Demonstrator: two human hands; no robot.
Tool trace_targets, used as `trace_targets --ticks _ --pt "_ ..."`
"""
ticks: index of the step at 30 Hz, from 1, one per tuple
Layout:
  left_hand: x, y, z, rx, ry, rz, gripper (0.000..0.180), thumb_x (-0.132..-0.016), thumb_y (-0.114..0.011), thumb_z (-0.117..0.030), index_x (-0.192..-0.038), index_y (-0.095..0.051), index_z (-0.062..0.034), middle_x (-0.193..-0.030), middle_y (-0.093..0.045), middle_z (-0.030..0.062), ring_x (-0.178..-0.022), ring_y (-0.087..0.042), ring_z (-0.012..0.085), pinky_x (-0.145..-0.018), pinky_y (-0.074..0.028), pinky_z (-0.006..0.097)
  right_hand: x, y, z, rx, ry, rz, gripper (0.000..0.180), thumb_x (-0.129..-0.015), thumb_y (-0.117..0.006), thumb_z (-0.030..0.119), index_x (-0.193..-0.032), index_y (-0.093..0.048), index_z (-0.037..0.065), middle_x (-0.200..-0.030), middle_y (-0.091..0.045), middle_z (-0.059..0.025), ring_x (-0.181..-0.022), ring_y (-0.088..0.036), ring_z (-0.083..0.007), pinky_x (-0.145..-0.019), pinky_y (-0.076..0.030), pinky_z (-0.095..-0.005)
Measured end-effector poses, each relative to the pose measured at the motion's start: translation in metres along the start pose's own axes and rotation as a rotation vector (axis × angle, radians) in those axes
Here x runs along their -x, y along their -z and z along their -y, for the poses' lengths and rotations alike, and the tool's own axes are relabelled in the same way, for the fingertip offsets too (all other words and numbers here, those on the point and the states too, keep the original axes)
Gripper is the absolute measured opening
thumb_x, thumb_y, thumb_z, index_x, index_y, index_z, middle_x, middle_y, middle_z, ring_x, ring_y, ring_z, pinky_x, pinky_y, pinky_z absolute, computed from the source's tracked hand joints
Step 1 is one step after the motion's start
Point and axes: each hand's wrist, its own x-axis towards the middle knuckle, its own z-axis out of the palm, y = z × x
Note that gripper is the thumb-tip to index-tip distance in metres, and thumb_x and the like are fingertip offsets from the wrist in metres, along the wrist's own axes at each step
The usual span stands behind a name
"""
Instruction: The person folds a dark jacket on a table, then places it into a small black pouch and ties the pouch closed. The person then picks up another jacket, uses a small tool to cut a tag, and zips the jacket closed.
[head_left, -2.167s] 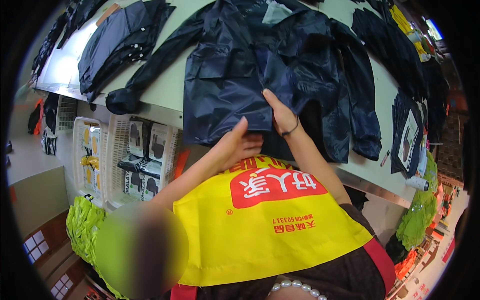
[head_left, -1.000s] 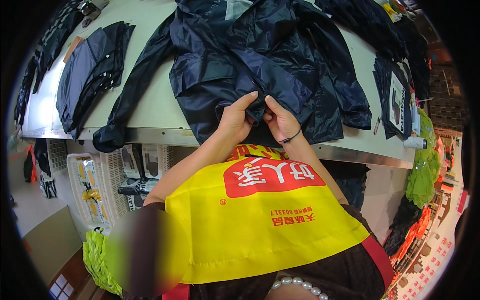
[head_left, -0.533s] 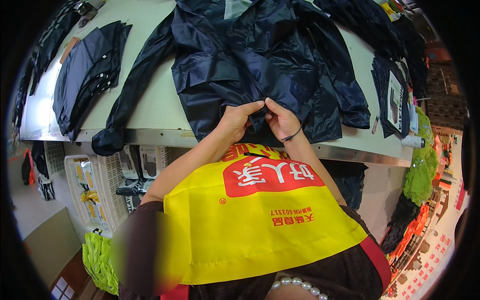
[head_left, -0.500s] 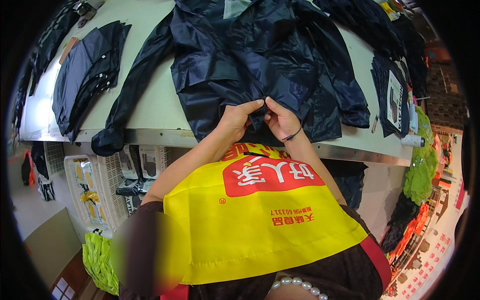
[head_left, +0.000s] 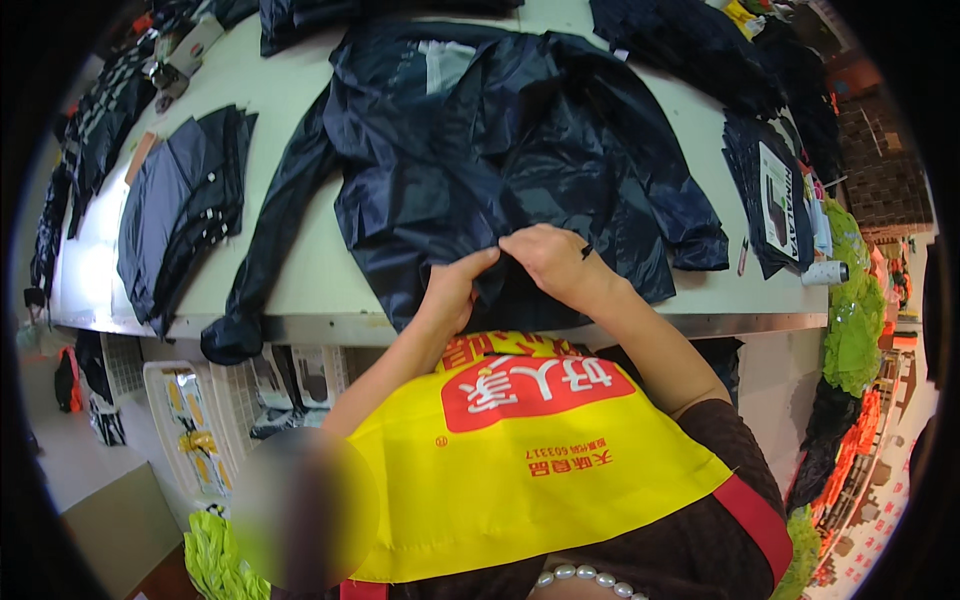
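A dark navy jacket (head_left: 430,150) of thin shiny fabric lies spread on the white table, its collar away from me and its sleeves out to both sides. My left hand (head_left: 458,285) pinches the front hem at the middle, thumb on top. Right beside it, my right hand (head_left: 548,258) is closed at the front opening, knuckles up and a dark band at the wrist. What its fingertips grip, likely by the front zip, is hidden under the hand. The hem hangs slightly over the table's near edge.
Folded dark garments (head_left: 185,205) lie at the left of the white table (head_left: 285,235). On the right are packed dark garments (head_left: 770,190) and a thread spool (head_left: 826,273). White plastic baskets (head_left: 195,430) stand below. Lime-green fabric (head_left: 855,300) hangs at the right.
My right hand has turned knuckles-up and moved slightly left and up the jacket front. The left hand keeps its pinch at the hem. The view has tilted, showing more of the jacket's collar.
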Motion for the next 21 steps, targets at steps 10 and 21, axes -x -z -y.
trace_targets --ticks 10,21 --pt "0.027 0.003 -0.028 -0.359 0.061 -0.009 0.031 -0.072 -0.074 -0.015 -0.099 -0.060 -0.0069 -0.077 -0.063 0.0011 -0.048 -0.053 0.0105 -0.035 -0.030 0.022 -0.053 -0.009 -0.036 -0.070 0.086 0.155 0.014 -0.076 -0.059 0.013 -0.084 -0.066 0.006 -0.083 -0.067 -0.0095 -0.084 -0.065 -0.0269 -0.074 -0.051 -0.0372" --pt "-0.029 0.167 -0.108 -0.812 -0.161 -0.278 0.014 -0.075 -0.069 -0.011 -0.068 -0.063 -0.0005 -0.060 -0.058 0.0045 -0.052 -0.054 0.0151 -0.049 -0.043 0.029 0.199 0.057 -0.206 0.407 -0.942 0.224 0.020 -0.079 -0.053 0.011 -0.096 -0.056 0.002 -0.093 -0.061 -0.0237 -0.089 -0.059 -0.0413 -0.078 -0.047 -0.0500"
